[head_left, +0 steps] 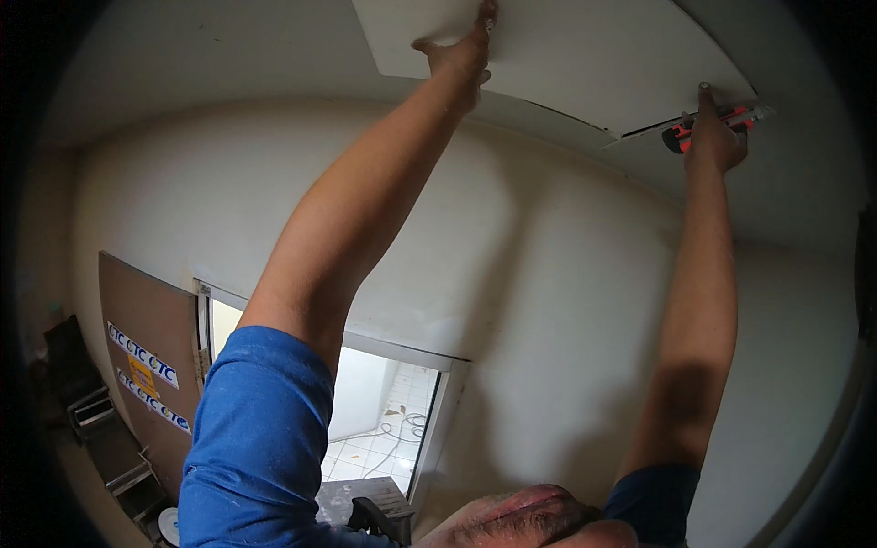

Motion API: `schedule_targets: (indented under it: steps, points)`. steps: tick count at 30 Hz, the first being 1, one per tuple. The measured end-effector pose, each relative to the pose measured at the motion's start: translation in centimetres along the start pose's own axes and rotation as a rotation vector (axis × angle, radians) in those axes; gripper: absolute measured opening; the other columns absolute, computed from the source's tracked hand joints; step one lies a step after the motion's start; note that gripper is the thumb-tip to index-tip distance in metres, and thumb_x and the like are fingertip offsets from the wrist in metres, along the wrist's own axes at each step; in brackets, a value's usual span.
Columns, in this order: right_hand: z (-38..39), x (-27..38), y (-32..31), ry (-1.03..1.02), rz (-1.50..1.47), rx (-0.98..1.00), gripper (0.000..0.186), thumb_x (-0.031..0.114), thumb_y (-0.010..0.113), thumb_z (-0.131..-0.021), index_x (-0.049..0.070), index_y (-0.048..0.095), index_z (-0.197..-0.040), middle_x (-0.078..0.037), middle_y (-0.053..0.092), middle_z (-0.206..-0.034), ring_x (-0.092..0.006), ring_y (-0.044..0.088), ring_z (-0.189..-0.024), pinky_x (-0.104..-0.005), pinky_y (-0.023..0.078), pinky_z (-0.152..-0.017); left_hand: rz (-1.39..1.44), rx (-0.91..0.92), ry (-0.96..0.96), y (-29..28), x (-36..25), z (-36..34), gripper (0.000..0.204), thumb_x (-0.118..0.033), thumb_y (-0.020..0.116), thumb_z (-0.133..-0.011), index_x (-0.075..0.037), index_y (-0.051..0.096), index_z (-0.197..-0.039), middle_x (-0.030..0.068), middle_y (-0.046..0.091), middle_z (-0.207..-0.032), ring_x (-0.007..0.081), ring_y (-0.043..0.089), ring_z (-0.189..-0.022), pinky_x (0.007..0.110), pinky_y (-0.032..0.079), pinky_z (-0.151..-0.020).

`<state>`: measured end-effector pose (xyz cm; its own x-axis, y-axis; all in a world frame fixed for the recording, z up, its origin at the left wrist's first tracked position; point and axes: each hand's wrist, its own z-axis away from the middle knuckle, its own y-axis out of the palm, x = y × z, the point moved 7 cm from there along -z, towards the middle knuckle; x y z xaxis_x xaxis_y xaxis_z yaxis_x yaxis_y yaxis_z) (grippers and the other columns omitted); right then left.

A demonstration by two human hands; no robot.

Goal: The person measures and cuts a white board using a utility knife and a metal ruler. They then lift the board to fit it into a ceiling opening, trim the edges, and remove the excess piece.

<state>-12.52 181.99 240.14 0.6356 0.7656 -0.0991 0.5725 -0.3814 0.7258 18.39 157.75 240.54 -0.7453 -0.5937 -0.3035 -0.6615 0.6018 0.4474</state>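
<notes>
Overhead, a flat white panel (585,59) lies against or just under the ceiling; thin dark gaps run along parts of its edge. My left hand (459,59) is raised to the panel's underside near its left part, thumb spread out and palm up against it. At the panel's right corner is my right hand (720,142), wrapped round a red and black utility knife (674,137). One finger of that hand points up and touches the panel. The fingers behind the knife's handle are partly hidden.
A brown door (151,338) with stickers stands at left beside a doorway frame (443,402). Through the doorway, cables (411,425) lie on a tiled floor. A metal stepladder (114,447) is at lower left, and a grey platform (388,498) is below me. The pale wall (548,274) rises ahead.
</notes>
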Motion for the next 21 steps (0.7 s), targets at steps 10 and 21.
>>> schedule_targets:
  steps: [10,21]
  points:
    - [0.8,0.8,0.2,0.013,0.027,0.011,0.063,0.017,0.089,-0.081,-0.003,0.056,-0.13,-0.018,0.067,-0.118,-0.0231,0.071,-0.079,-0.0316,0.064,-0.056,0.014,0.057,0.008,0.9,0.3,0.1,0.161,-0.06,0.088,-0.074,-0.012,-0.049,-0.143,0.0325,0.023,-0.162,0.0542,0.04,-0.141,0.056,0.041,-0.115]
    - [0.8,0.8,0.1,0.013,0.003,0.108,0.067,0.022,0.089,-0.083,0.0,0.053,-0.136,-0.016,0.068,-0.116,-0.0209,0.07,-0.081,-0.0339,0.063,-0.06,-0.164,-0.045,0.012,1.4,1.3,-0.5,0.166,-0.066,0.09,-0.065,-0.009,-0.04,-0.151,0.0275,0.023,-0.163,0.0404,0.03,-0.147,0.05,0.028,-0.122]
